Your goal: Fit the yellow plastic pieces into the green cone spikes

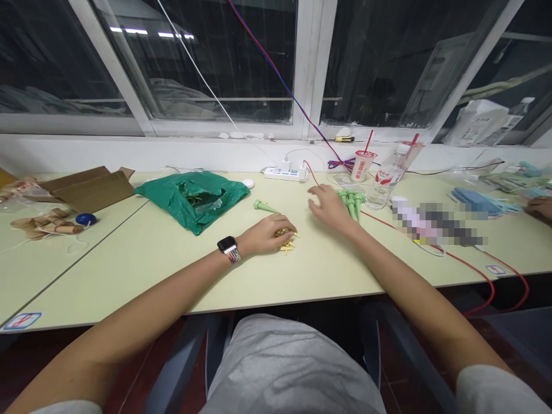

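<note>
My left hand (268,234), with a watch on the wrist, curls around small yellow plastic pieces (283,232) on the table. A few more yellow pieces (287,248) lie just below its fingers. One green plastic spike (264,206) rests on its side behind this hand. My right hand (330,208) hovers with fingers spread and nothing visible between them. Right beside it lie several green spikes (354,201) in a bunch, partly hidden by the hand. To the left, a green plastic bag (202,210) lies with its torn mouth showing green things inside.
A power strip (284,173) sits by the wall. A water bottle (383,181) and a drink cup (363,167) stand beyond the spikes. Red cable (470,270) runs over the right edge. A cardboard box (88,190) and wooden toys (47,223) are left; another person's hand (541,206) is far right.
</note>
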### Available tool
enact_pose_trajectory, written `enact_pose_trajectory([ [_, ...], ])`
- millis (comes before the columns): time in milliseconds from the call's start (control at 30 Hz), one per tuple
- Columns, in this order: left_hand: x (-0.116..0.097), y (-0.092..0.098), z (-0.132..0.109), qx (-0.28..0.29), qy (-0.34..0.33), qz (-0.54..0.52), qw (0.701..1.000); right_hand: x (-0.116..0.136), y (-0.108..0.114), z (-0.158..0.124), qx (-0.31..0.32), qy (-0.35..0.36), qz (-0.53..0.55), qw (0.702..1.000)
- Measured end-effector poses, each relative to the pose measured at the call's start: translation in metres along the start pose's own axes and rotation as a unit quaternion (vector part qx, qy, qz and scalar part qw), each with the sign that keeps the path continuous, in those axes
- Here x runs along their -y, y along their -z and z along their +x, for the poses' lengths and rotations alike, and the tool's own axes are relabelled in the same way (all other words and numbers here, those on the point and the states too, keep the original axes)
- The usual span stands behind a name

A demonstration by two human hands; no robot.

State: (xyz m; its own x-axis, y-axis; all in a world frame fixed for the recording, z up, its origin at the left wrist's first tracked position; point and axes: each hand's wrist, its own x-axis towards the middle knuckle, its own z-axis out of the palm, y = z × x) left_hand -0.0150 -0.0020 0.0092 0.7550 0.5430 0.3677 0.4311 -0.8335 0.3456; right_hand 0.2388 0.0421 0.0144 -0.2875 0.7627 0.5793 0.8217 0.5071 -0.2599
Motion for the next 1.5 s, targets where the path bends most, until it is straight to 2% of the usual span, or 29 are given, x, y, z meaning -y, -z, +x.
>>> enact_pose_trajectory([
  [67, -0.001, 0.0, -0.001, -0.002, -0.005, 0.006, 1.0, 0.031, -0.023, 0.021, 0.07, 0.015, 0.035, 0.997],
  [167, 0.0, 0.002, -0.003, -0.013, 0.006, 0.015, 1.0, 0.062, -0.055, 0.055, 0.159, -0.01, 0.074, 0.984],
  [267, 0.003, 0.005, -0.005, -0.034, 0.007, 0.027, 0.999, 0.07, -0.075, 0.081, 0.207, -0.011, 0.086, 0.975],
  [400, 0.002, 0.007, -0.005, -0.061, -0.012, 0.027, 0.998, 0.06, -0.084, 0.092, 0.258, 0.022, 0.109, 0.96],
  [467, 0.001, 0.007, -0.005, -0.084, -0.008, 0.029, 0.996, 0.055, -0.083, 0.089, 0.246, 0.031, 0.109, 0.963],
  [533, 0.0, 0.006, -0.005, -0.132, 0.006, 0.029, 0.991, 0.052, -0.079, 0.084, 0.211, 0.027, 0.135, 0.968],
  [600, 0.001, 0.006, -0.005, -0.199, 0.036, 0.03, 0.979, 0.05, -0.071, 0.076, 0.157, -0.02, 0.217, 0.963],
  [667, 0.004, 0.005, -0.004, -0.261, 0.083, 0.032, 0.961, 0.048, -0.059, 0.064, 0.103, -0.097, 0.345, 0.928],
  [733, 0.008, 0.005, -0.002, -0.293, 0.126, 0.028, 0.947, 0.047, -0.046, 0.049, 0.07, -0.159, 0.48, 0.86],
  [800, 0.011, 0.005, 0.0, -0.282, 0.144, 0.003, 0.948, 0.047, -0.033, 0.033, 0.073, -0.186, 0.582, 0.788],
  [833, 0.011, 0.005, 0.0, -0.266, 0.141, -0.013, 0.954, 0.047, -0.029, 0.026, 0.081, -0.195, 0.613, 0.762],
  [900, 0.011, 0.005, 0.002, -0.238, 0.119, -0.036, 0.963, 0.048, -0.022, 0.014, 0.105, -0.206, 0.647, 0.727],
  [967, 0.01, 0.005, 0.002, -0.23, 0.099, -0.038, 0.967, 0.05, -0.019, 0.009, 0.132, -0.207, 0.664, 0.706],
  [1100, 0.01, 0.006, 0.001, -0.234, 0.095, -0.017, 0.967, 0.053, -0.018, 0.008, 0.171, -0.218, 0.671, 0.688],
  [1400, 0.014, 0.01, -0.005, -0.163, 0.049, 0.076, 0.983, 0.053, -0.011, 0.005, 0.221, -0.21, 0.657, 0.69],
  [1500, 0.01, 0.012, -0.004, -0.163, 0.064, 0.055, 0.983, 0.052, -0.01, 0.006, 0.229, -0.209, 0.654, 0.69],
])
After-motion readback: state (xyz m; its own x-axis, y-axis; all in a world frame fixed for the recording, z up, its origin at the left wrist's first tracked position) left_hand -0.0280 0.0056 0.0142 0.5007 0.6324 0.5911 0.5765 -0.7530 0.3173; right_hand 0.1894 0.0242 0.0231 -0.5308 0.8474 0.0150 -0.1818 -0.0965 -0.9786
